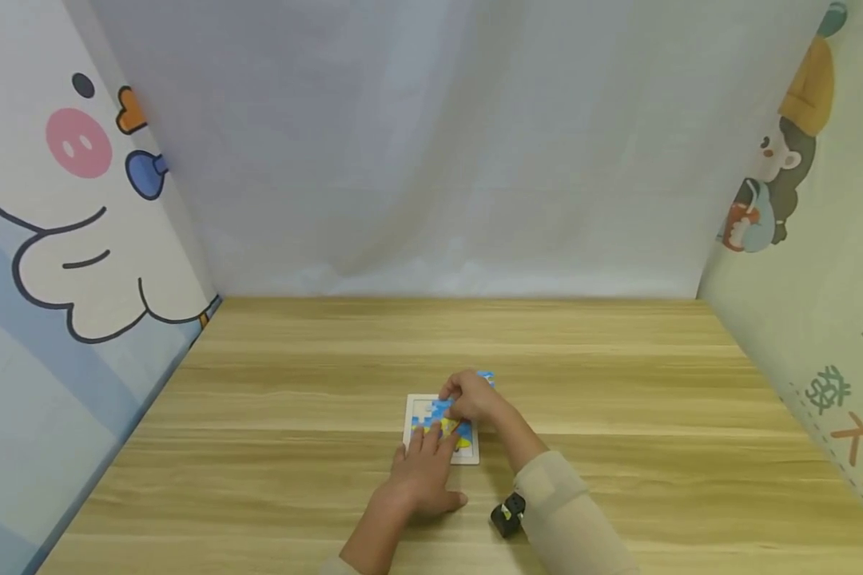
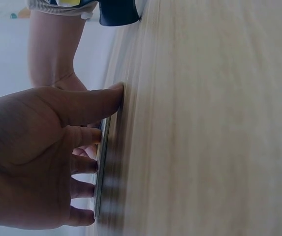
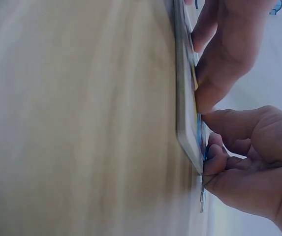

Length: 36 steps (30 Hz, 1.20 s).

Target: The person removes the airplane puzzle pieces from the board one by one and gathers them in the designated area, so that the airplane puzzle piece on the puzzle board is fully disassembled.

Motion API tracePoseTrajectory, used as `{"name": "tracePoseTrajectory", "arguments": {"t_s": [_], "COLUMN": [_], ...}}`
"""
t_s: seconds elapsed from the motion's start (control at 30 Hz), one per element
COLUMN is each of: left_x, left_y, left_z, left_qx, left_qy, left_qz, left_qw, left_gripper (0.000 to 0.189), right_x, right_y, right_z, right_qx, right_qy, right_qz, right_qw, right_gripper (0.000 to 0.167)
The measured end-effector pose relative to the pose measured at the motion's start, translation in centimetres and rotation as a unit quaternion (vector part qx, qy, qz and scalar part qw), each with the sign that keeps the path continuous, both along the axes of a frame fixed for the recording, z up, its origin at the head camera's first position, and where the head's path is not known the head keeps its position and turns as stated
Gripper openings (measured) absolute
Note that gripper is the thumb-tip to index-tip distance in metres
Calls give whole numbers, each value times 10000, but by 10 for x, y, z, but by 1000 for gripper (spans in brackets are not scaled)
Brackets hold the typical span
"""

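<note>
A small jigsaw puzzle in a pale frame (image 1: pixel 471 461) lies flat on the wooden table, its pieces (image 1: pixel 437 410) printed in blue and yellow. Across its lower left, my left hand (image 1: pixel 424 477) rests with fingers spread and fairly straight on the puzzle; its thumb reaches out to the table. My right hand (image 1: pixel 473 398) bends over the upper right part, thumb and curled fingers pinching at a blue puzzle piece (image 3: pixel 206 152), which they mostly hide. Beyond that hand a loose blue piece (image 1: pixel 486 375) shows partly. Seen from the right wrist, both hands' fingertips come close together at the frame.
A black wrist camera (image 1: pixel 507 515) sits at the right sleeve (image 1: pixel 568 511), low over the table (image 1: pixel 295 375). White cloth (image 1: pixel 431 160) hangs behind the table. Printed cartoon panels stand at the left (image 1: pixel 79 239) and right (image 1: pixel 798 303).
</note>
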<state>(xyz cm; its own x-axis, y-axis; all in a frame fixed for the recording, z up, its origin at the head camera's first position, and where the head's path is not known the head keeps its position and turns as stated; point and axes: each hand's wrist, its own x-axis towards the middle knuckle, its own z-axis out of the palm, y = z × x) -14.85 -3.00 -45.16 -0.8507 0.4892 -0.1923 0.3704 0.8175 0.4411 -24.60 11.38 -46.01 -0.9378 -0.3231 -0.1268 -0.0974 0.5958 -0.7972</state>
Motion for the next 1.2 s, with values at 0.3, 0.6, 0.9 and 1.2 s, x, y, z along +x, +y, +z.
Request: {"name": "tracePoseTrajectory", "arguments": {"t_s": [0.3, 0.6, 0.9, 1.2], "left_x": [0, 4, 4, 5], "left_y": [-1, 3, 4, 3], "left_z": [-1, 1, 2, 3], "left_qx": [4, -62, -11, 29], "left_qy": [51, 26, -48, -69], "left_qz": [-26, -30, 0, -7], "left_qw": [10000, 10000, 10000, 10000], "left_gripper": [83, 85, 84, 84], "right_x": [4, 5, 6, 9], "right_y": [2, 6, 3, 7], "right_z": [-1, 3, 6, 7], "right_qx": [0, 188, 361, 167], "right_qy": [9, -5, 90, -6], "right_qz": [129, 207, 263, 342], "right_qw": [9999, 9996, 9990, 9993], "right_gripper": [16, 20, 23, 20]}}
